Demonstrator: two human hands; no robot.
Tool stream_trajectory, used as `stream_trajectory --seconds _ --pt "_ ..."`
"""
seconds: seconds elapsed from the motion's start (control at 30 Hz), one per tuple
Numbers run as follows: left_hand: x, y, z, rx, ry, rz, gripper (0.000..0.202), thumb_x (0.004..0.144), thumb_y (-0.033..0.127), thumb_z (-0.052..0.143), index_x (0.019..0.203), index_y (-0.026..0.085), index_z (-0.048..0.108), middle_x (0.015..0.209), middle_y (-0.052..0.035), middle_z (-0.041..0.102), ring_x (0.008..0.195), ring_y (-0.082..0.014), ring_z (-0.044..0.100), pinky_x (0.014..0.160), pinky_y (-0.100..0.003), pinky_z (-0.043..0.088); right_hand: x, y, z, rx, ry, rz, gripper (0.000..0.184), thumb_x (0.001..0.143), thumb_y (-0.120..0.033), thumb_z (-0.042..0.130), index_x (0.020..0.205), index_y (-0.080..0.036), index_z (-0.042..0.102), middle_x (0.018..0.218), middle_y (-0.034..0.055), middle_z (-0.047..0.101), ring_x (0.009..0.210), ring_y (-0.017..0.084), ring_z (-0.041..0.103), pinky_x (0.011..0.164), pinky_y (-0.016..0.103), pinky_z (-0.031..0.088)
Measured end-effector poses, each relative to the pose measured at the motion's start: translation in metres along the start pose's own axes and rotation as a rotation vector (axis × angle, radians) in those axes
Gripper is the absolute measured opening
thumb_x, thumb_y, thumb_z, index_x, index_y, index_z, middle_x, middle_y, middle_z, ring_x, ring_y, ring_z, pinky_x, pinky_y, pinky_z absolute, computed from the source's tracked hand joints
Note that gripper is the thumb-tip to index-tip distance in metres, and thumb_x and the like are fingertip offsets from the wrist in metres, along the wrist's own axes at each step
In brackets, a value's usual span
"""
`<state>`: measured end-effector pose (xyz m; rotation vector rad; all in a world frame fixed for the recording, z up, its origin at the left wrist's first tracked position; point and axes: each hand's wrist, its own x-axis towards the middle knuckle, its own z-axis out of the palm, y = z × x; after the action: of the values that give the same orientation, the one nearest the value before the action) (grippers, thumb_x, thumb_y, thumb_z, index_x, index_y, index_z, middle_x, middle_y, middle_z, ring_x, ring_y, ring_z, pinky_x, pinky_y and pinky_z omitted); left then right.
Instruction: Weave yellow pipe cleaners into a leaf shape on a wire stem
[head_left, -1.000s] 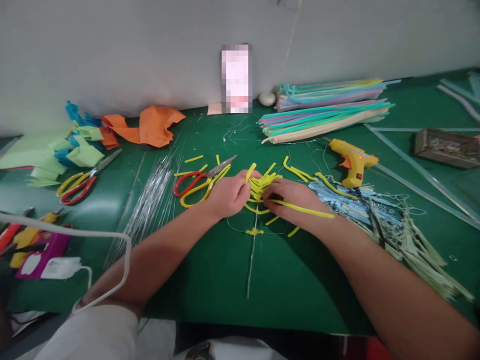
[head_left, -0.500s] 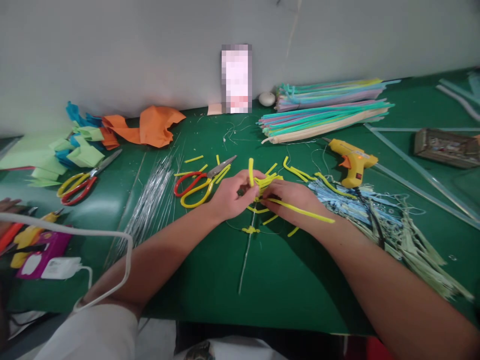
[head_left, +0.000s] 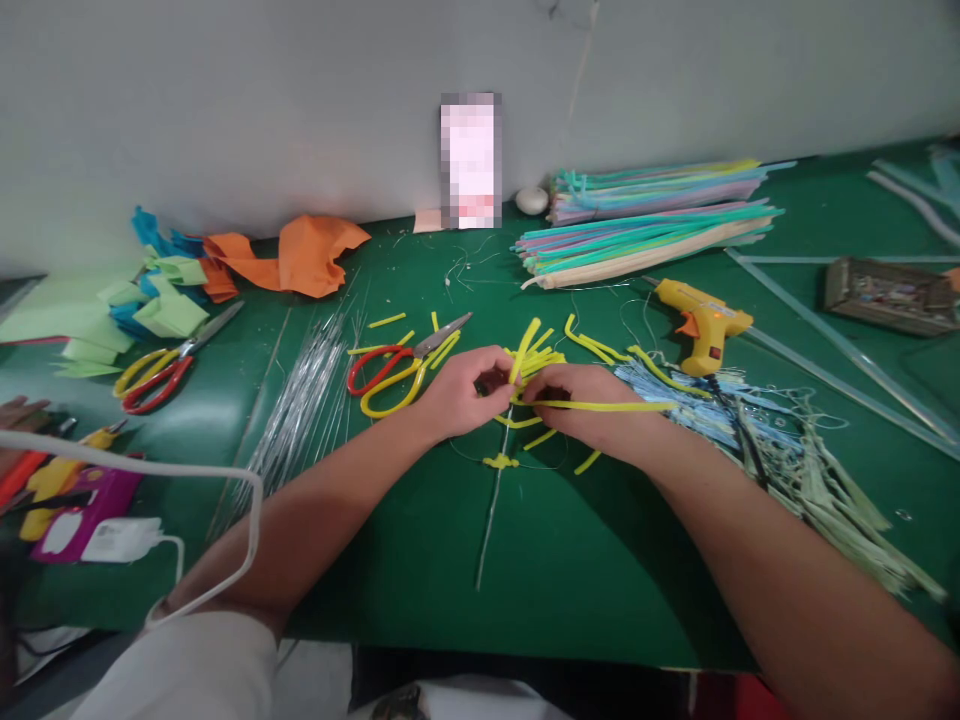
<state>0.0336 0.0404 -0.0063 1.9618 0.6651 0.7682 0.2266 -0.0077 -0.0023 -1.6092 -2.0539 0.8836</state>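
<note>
Your left hand [head_left: 474, 392] pinches thumb to fingertips on the yellow strips [head_left: 541, 360] bunched between your two grips. Your right hand [head_left: 581, 395], knuckles up, curls closed on a long yellow strip [head_left: 622, 406] trailing across your wrist. The wire stem [head_left: 490, 525] slants toward you below both grips.

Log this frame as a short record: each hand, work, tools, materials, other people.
Left hand: thumb and finger pinching an upright yellow strip
Right hand: fingertips close to the left hand's, at the work; exact grip hidden
Work: thin stem with a small yellow knot, yellow pieces bunched above
Tools: nearer scissors, farther scissors, yellow glue gun
Materials: silver wires, coloured strip bundles
Other people: part of another person's hand, left edge
</note>
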Motion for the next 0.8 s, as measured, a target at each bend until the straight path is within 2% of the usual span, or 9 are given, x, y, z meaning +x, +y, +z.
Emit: stream_trajectory --seconds 0.17,0.27,0.33,0.43,0.67,0.8 --pt "-0.001 -0.003 0.002 -0.087 0.047 -0.029 0.003 0.081 0.015 0.058 0.083 0.014 0.058 0.082 -0.0023 0.06 0.062 -0.0084 0.062 0.06 -0.021 0.052 0.001 0.0 -0.002 0.137 0.022 0.056 0.019 0.075 -0.014 0.06 0.085 -0.024 0.072 0.092 -0.0001 0.075 0.084 0.017 0.069 0.075 0.028 0.052" --pt "-0.003 -0.003 0.003 -0.07 0.058 0.012 0.007 0.085 0.021 0.057 0.085 0.014 0.057 0.083 -0.0034 0.062 0.06 -0.0088 0.064 0.058 -0.021 0.054 0.002 -0.002 0.004 0.148 0.105 -0.003 0.017 0.079 -0.016 0.058 0.086 -0.023 0.072 0.092 0.0017 0.075 0.084 0.018 0.069 0.076 0.031 0.052" --pt "-0.005 -0.003 0.005 -0.012 0.064 0.065 0.009 0.087 0.023 0.056 0.088 0.014 0.058 0.086 -0.0043 0.064 0.06 -0.008 0.064 0.058 -0.02 0.054 0.002 -0.003 0.009 0.107 0.152 -0.036 0.017 0.083 -0.019 0.056 0.089 -0.023 0.071 0.091 0.0032 0.075 0.084 0.019 0.068 0.075 0.032 0.051" --pt "-0.007 -0.003 0.008 0.111 0.089 0.134 0.009 0.089 0.024 0.055 0.091 0.015 0.058 0.09 -0.0048 0.066 0.061 -0.0075 0.063 0.059 -0.02 0.052 0.002 -0.005 0.015 0.035 0.188 -0.005 0.016 0.085 -0.023 0.055 0.091 -0.024 0.07 0.086 0.0039 0.074 0.078 0.019 0.067 0.066 0.03 0.048" --pt "-0.005 -0.003 0.009 0.385 0.119 0.278 0.011 0.091 0.025 0.052 0.096 0.017 0.058 0.088 -0.0037 0.068 0.07 -0.0107 0.063 0.065 -0.022 0.05 0.0 -0.012 0.019 -0.155 0.161 0.015 0.021 0.088 -0.025 0.045 0.091 -0.019 0.065 0.084 0.0076 0.07 0.073 0.019 0.061 0.057 0.028 0.036" --pt "-0.006 -0.003 0.008 0.4 0.15 0.347 0.011 0.091 0.023 0.052 0.098 0.017 0.058 0.089 -0.0032 0.069 0.071 -0.0102 0.063 0.066 -0.022 0.05 -0.001 -0.017 0.021 -0.187 0.173 0.003 0.024 0.091 -0.025 0.04 0.098 -0.018 0.062 0.088 0.0091 0.069 0.075 0.02 0.061 0.058 0.028 0.034"
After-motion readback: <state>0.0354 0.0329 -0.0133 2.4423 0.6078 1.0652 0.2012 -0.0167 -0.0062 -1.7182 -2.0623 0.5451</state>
